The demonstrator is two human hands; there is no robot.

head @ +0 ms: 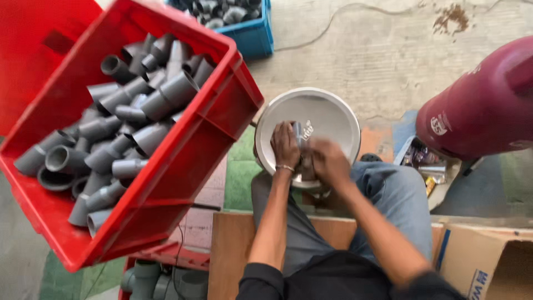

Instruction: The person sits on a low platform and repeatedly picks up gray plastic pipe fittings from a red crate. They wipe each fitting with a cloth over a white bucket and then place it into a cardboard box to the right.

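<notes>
My left hand (285, 145) and my right hand (328, 162) meet over a round silver metal lid (327, 111) set in front of my knees. Both hands close around a small grey pipe fitting (298, 132), whose top shows between them. The right hand is blurred, and the lower part of the fitting is hidden by my fingers. A thin bracelet circles my left wrist.
A big red crate (222, 105), tilted, holds several grey pipe fittings (119, 128) at my left. A blue crate (255, 33) with more fittings stands behind it. A dark red gas cylinder (483, 105) lies at right, a cardboard box (488, 261) at lower right.
</notes>
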